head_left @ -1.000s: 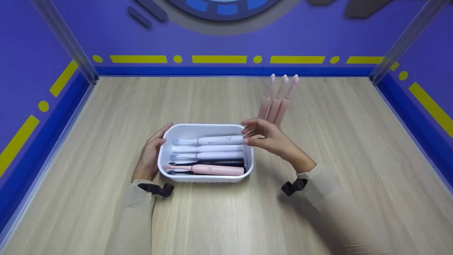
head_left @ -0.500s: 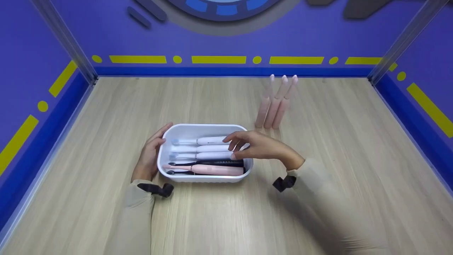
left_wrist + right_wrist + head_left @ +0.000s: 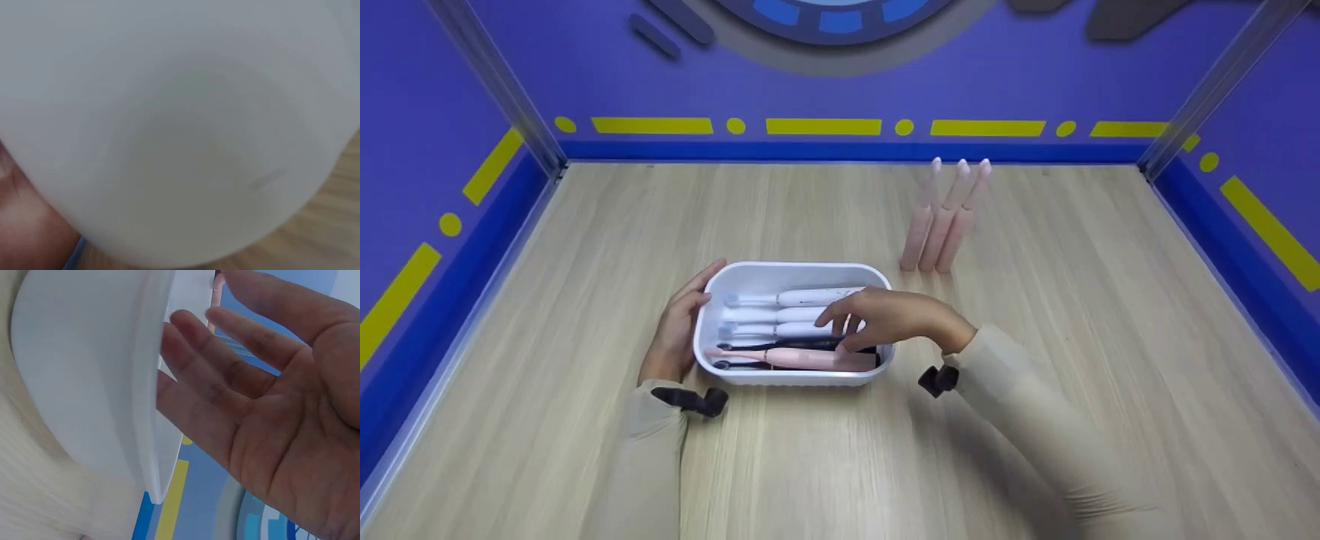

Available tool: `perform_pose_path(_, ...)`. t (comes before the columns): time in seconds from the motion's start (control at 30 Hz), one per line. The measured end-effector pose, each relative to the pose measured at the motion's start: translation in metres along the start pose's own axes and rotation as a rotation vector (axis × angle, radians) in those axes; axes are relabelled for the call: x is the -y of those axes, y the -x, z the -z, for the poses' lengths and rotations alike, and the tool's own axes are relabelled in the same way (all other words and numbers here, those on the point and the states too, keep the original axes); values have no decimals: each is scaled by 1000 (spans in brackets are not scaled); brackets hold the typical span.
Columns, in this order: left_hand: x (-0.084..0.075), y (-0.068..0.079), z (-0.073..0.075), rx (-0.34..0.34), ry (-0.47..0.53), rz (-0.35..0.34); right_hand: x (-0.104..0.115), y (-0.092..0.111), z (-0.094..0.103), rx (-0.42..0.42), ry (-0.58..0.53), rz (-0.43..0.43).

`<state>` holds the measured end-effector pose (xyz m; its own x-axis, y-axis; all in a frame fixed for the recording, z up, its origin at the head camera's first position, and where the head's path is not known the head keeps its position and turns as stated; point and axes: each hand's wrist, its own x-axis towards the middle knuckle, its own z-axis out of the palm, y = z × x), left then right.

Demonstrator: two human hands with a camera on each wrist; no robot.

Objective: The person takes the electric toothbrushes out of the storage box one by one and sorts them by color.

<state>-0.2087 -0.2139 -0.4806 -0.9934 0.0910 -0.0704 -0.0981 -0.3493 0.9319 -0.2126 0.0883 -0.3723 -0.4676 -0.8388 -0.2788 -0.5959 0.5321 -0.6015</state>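
A white plastic bin [image 3: 795,380] holds several electric toothbrushes lying side by side. White toothbrushes [image 3: 802,298] lie at its back; a pink toothbrush [image 3: 795,358] lies over black toothbrushes [image 3: 746,366] at the front. My left hand [image 3: 671,330] rests against the bin's outer left end, thumb at the rim; in the left wrist view its palm [image 3: 28,225] shows beside the wall. My right hand [image 3: 889,319] reaches over the right rim, fingers loosely bent and apart, thumb tip at or just above the pink handle; I cannot tell whether they touch. The right wrist view shows nothing held.
Beyond the bin, to the right, three pink toothbrushes [image 3: 937,236] stand upright in a row on the wooden table [image 3: 825,465]. Purple-blue walls [image 3: 840,97] with yellow marks enclose the back and both sides.
My right hand has moved left and toward me, from beside the bin's back right corner to over the pink toothbrush. The left hand and bin have stayed in place.
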Motion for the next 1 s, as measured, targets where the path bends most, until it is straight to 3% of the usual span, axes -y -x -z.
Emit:
perform_pose_path(0.5,0,1,0,-2,17,5,8,-18,-4,125,125,-75)
perform_pose_path(0.77,0,1,0,-7,13,13,7,-21,-9,127,203,31)
perform_pose_path(1.0,-1,0,-1,-6,11,11,9,-24,-12,122,212,45)
